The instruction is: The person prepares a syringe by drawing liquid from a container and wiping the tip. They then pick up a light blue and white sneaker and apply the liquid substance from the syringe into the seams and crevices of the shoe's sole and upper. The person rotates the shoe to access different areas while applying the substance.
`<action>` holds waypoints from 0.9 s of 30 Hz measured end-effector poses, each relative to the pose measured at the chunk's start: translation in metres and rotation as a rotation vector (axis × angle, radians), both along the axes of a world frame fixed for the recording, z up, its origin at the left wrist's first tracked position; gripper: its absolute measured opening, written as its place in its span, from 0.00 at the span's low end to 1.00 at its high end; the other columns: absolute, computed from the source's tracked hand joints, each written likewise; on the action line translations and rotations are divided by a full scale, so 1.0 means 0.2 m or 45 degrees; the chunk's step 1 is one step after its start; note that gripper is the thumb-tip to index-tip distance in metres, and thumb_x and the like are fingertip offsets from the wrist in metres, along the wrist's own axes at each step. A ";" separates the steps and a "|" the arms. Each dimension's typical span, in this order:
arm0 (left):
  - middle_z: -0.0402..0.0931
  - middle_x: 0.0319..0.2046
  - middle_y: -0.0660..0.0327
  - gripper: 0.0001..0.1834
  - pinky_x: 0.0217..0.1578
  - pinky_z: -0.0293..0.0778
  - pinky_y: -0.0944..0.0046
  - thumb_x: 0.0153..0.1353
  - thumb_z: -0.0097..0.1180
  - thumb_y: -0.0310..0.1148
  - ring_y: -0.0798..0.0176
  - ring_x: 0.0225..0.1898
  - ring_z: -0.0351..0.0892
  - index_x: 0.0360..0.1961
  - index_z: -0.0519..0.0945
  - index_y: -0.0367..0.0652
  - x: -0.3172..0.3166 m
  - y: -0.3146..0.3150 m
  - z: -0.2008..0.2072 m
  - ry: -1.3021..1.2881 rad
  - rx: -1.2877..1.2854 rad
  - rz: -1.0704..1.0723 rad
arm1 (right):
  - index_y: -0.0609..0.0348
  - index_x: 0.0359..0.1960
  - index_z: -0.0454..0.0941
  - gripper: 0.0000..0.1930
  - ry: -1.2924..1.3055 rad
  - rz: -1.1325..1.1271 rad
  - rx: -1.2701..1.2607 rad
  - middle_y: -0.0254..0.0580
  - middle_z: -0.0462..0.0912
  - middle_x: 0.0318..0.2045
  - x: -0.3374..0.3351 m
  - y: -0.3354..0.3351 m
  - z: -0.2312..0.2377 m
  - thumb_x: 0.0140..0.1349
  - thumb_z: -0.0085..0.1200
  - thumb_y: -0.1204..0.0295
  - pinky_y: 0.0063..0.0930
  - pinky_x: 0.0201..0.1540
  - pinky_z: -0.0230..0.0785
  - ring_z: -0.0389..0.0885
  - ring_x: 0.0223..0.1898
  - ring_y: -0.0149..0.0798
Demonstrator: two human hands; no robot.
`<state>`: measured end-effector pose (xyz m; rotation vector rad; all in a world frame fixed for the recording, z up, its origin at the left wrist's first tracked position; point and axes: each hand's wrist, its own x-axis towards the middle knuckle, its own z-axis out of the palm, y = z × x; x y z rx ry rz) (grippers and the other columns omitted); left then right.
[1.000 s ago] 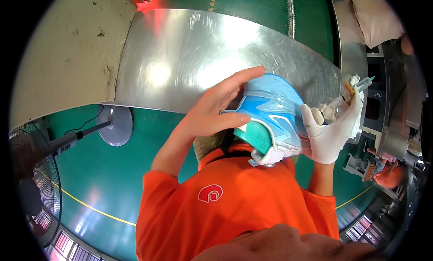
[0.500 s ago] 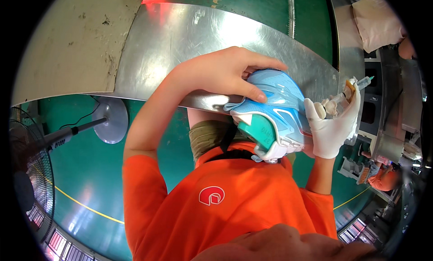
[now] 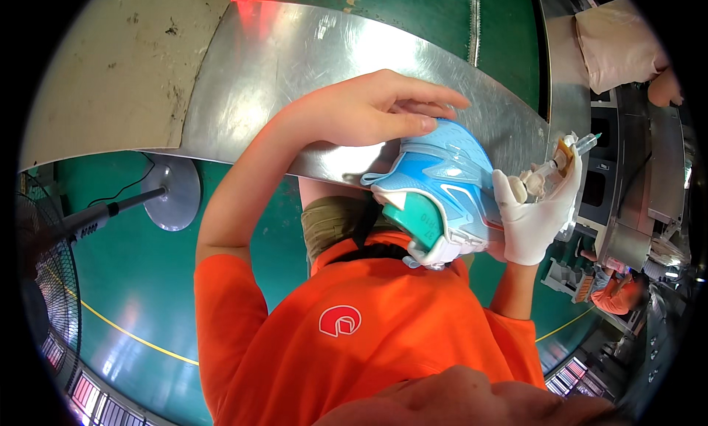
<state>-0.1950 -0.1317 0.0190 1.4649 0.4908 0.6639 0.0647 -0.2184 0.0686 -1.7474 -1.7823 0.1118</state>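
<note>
A light blue and white sneaker [image 3: 450, 172] sits tilted over the near edge of the metal table, with a green shoe last [image 3: 417, 220] filling its opening. My bare left hand [image 3: 391, 109] lies over its toe end, fingers stretched out and apart, the thumb at the upper. My right hand [image 3: 532, 223], in a white glove, is beside the sole side, thumb raised near the shoe. It is cupped around a clear syringe [image 3: 586, 144] with a green tip. Whitish, crumpled material [image 3: 538, 183] surrounds the syringe's lower part. The gloved fingers are partly hidden.
The bare metal table [image 3: 295, 65] curves across in front of me, with a cream board [image 3: 118, 72] at its left. A black fan [image 3: 55, 278] stands at the left, near a round metal base [image 3: 173, 194]. People [image 3: 619, 292] are at the right.
My left hand has loosened from the sneaker's upper and shifted toward its toe, its fingers straightening. The right hand still cups the syringe, and the view has shifted slightly.
</note>
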 end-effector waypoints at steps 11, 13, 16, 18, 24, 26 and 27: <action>0.74 0.58 0.55 0.25 0.61 0.66 0.62 0.65 0.52 0.29 0.61 0.60 0.72 0.64 0.71 0.42 0.00 -0.05 0.01 0.029 0.006 0.014 | 0.67 0.68 0.52 0.53 -0.057 0.016 0.031 0.52 0.66 0.59 -0.01 -0.03 -0.01 0.41 0.75 0.69 0.36 0.54 0.68 0.69 0.54 0.43; 0.74 0.58 0.56 0.25 0.61 0.66 0.62 0.65 0.52 0.28 0.62 0.60 0.71 0.64 0.71 0.41 -0.01 -0.06 -0.01 0.005 0.010 0.010 | 0.64 0.67 0.55 0.51 -0.055 0.022 0.089 0.49 0.68 0.57 -0.01 -0.03 -0.02 0.42 0.74 0.69 0.32 0.52 0.68 0.72 0.49 0.39; 0.74 0.59 0.57 0.26 0.61 0.66 0.62 0.63 0.53 0.28 0.63 0.60 0.71 0.64 0.71 0.41 -0.02 -0.07 -0.01 0.020 -0.030 0.011 | 0.65 0.67 0.54 0.52 -0.024 0.014 0.046 0.50 0.67 0.58 -0.02 -0.04 -0.01 0.41 0.75 0.69 0.34 0.54 0.67 0.70 0.52 0.41; 0.74 0.58 0.56 0.28 0.60 0.67 0.62 0.62 0.55 0.29 0.62 0.59 0.72 0.65 0.70 0.41 -0.02 -0.08 -0.01 0.088 -0.066 0.007 | 0.67 0.68 0.52 0.53 -0.013 0.009 0.021 0.52 0.66 0.59 -0.02 -0.04 -0.01 0.41 0.75 0.69 0.35 0.55 0.66 0.69 0.55 0.43; 0.72 0.59 0.53 0.34 0.58 0.70 0.59 0.57 0.62 0.39 0.52 0.57 0.74 0.64 0.69 0.42 0.09 -0.20 -0.02 0.263 0.542 0.279 | 0.66 0.68 0.52 0.53 0.059 -0.001 0.018 0.52 0.66 0.59 -0.03 -0.05 -0.02 0.41 0.75 0.70 0.35 0.54 0.66 0.69 0.54 0.42; 0.69 0.61 0.52 0.37 0.58 0.70 0.57 0.54 0.64 0.44 0.48 0.59 0.72 0.64 0.68 0.43 0.12 -0.23 -0.02 0.338 0.666 0.358 | 0.66 0.68 0.52 0.53 0.030 -0.003 0.016 0.52 0.66 0.59 -0.02 -0.05 -0.02 0.41 0.75 0.70 0.34 0.54 0.67 0.70 0.54 0.42; 0.69 0.61 0.52 0.37 0.58 0.70 0.57 0.55 0.64 0.43 0.48 0.59 0.72 0.64 0.68 0.43 0.12 -0.22 -0.03 0.333 0.671 0.322 | 0.65 0.68 0.53 0.53 0.034 -0.009 0.002 0.52 0.66 0.59 -0.03 -0.05 -0.02 0.41 0.75 0.70 0.34 0.54 0.67 0.70 0.54 0.42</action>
